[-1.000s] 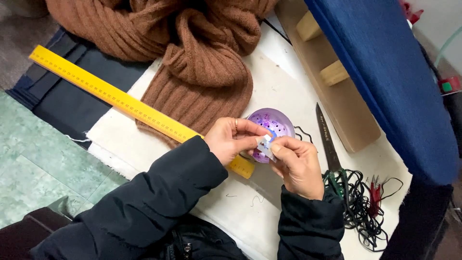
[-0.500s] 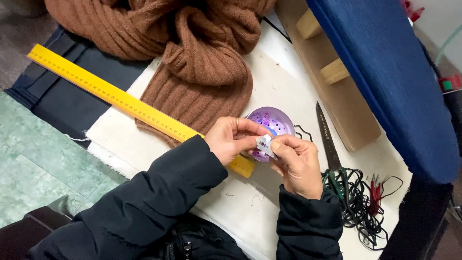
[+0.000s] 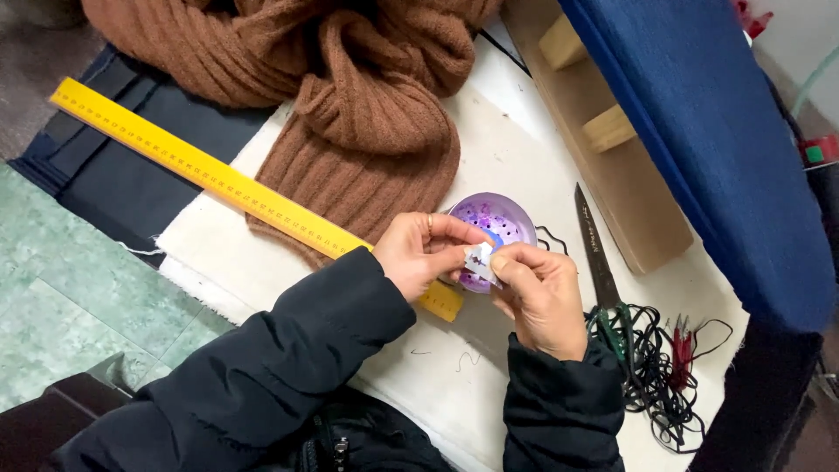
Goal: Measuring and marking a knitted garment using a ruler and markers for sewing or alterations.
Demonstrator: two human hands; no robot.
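My left hand (image 3: 421, 255) and my right hand (image 3: 537, 294) meet over the white table cover (image 3: 516, 157). Both pinch a small white scrap (image 3: 479, 260) between thumbs and fingertips. Just behind the scrap stands a small purple round bowl (image 3: 502, 221) with light dots inside and something blue in it. My left forearm in a black jacket sleeve lies across the near end of a long yellow ruler (image 3: 227, 185). A ring shows on my left hand.
A brown ribbed knit scarf (image 3: 350, 105) is heaped at the top. Black scissors (image 3: 597, 249) lie right of the bowl, beside a tangle of dark cords (image 3: 664, 367). A wooden frame (image 3: 603, 131) with blue fabric (image 3: 699, 131) stands on the right. Dark cloth (image 3: 131, 188) hangs left.
My hands stayed over the bowl; the fingers shifted slightly on the white scrap, which now sits a little more upright between them.
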